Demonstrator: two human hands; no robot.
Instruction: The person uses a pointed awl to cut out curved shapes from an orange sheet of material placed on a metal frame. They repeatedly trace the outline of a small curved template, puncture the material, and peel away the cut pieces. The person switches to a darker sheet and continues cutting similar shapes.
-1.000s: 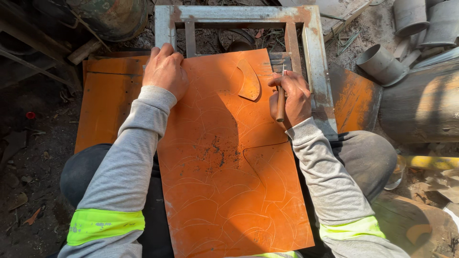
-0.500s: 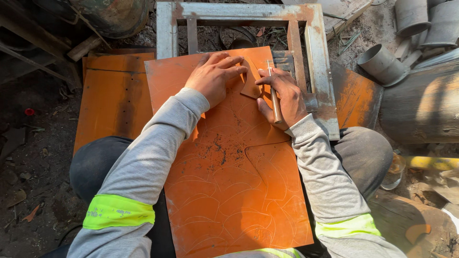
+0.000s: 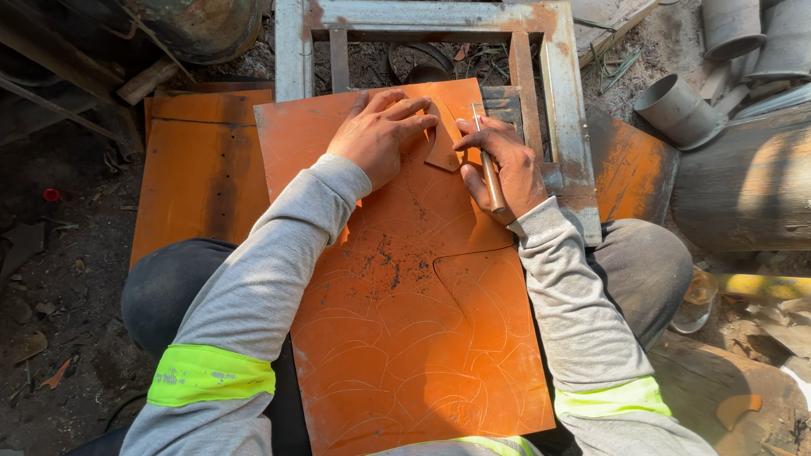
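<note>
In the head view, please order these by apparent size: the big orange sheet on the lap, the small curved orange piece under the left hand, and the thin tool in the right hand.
1. Orange sheet, by far the largest.
2. Curved orange piece and thin tool: they look close in size, and the hands partly hide both, so I do not rank them.

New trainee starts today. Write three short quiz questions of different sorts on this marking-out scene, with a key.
1. True or false: the left hand presses a small curved template flat on the orange metal sheet.
2. What does the right hand hold? A) hammer B) thin scribing rod C) paintbrush
3. Fill in: behind the sheet lies a grey metal ____.

Key: 1 true; 2 B; 3 frame.
</note>
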